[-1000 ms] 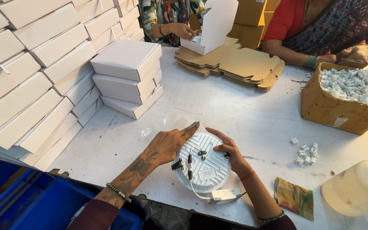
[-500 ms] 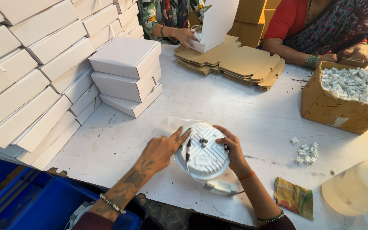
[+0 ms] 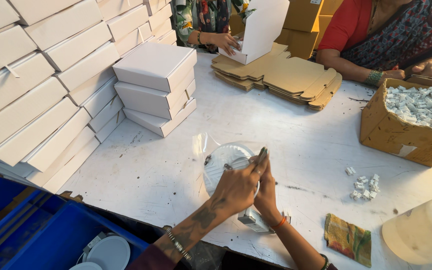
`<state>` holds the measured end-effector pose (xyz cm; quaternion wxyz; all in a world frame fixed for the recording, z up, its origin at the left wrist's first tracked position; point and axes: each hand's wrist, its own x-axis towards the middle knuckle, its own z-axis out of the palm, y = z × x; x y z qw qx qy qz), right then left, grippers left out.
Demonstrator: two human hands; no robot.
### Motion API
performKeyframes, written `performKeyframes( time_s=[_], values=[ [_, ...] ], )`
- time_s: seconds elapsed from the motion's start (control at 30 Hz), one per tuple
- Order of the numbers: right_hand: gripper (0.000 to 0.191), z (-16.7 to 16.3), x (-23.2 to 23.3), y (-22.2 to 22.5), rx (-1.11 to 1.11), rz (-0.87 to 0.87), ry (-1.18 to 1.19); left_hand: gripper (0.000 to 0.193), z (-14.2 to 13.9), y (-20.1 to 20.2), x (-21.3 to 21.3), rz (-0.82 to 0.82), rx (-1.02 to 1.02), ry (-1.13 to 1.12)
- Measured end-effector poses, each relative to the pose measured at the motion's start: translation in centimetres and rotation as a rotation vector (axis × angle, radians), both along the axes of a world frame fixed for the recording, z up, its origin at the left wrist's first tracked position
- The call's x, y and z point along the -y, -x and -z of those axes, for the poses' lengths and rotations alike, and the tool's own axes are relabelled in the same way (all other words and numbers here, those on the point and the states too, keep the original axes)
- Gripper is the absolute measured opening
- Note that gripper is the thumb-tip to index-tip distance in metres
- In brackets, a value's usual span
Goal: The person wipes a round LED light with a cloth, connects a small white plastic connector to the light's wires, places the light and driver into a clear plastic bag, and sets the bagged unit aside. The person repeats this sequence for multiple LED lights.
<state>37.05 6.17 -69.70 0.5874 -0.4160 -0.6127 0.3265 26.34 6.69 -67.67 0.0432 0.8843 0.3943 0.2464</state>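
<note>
Blue bin (image 3: 41, 235), near edge, holding white discs. Left hand (image 3: 238, 187) and right hand (image 3: 264, 192), pressed together, each grip closed on a round white light fixture (image 3: 224, 162) at mid-surface (image 3: 146, 175). Right: patterned cloth (image 3: 348, 239), cardboard box (image 3: 411, 127) of white parts. Left: stacked white cartons (image 3: 156, 85). Far: flat brown cardboard blanks (image 3: 286, 75).

Right hand (image 3: 266, 192) largely hidden behind left hand (image 3: 238, 187).

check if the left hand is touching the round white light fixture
Touching. The head view shows the left hand lying over the round white light fixture, its fingers pressed against the edge with no gap, beside the right hand.
</note>
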Motion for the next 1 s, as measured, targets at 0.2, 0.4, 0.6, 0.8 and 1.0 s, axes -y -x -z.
performKeyframes(
  time_s=[0.2, 0.4, 0.6, 0.8, 1.0],
  values=[
    [0.052, 1.9, -0.9, -1.2, -0.465, -0.208, 0.352, 0.100, 2.4, -1.7, 0.0, 0.056, -0.139, -0.115],
    [0.064, 2.9, -2.0, -2.7, -0.816, -0.203, 0.505, 0.101, 5.8, 1.5, 3.4, 0.041, -0.201, -0.011],
    [0.069, 2.3, -1.0, -0.5, -0.648, -0.087, 0.416, 0.089, 7.4, -0.3, 5.6, 0.079, 0.116, -0.043],
    [0.067, 2.4, 0.0, 0.1, -0.382, -0.272, 0.308, 0.086, 5.4, -2.9, 3.7, 0.022, 0.523, 0.169],
    [0.053, 2.9, -1.4, -3.9, 0.265, -0.122, 0.240, 0.073, 1.9, 0.1, -0.3, -0.043, 1.203, 0.523]
  ],
)
